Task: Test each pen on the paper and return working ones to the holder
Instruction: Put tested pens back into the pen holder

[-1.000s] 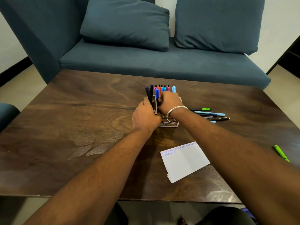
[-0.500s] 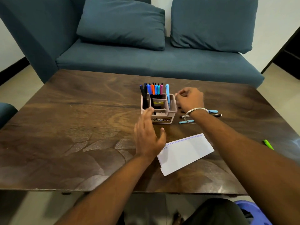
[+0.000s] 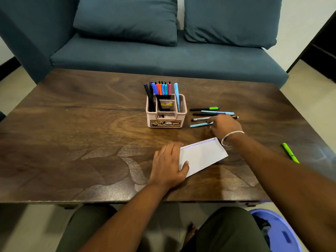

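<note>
Paper (image 3: 203,157) lies near you under your flat, straight-fingered left hand (image 3: 168,168) to steady it for testing, while your right hand (image 3: 225,125), fingers loosely curled and holding nothing yet, reaches the loose pens (image 3: 214,112) beside the holder (image 3: 166,113).

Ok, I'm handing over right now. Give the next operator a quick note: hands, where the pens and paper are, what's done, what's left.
Left hand: flat on the left edge of the paper, steadying it.
Right hand: over the loose pens right of the holder, fingertips at the nearest light blue pen; no grip on it yet.
Done: a row of test marks runs along the paper's far edge; many pens stand in the holder.
Left: test the loose pens and return the working ones. A green pen lies apart at the far right.
</note>
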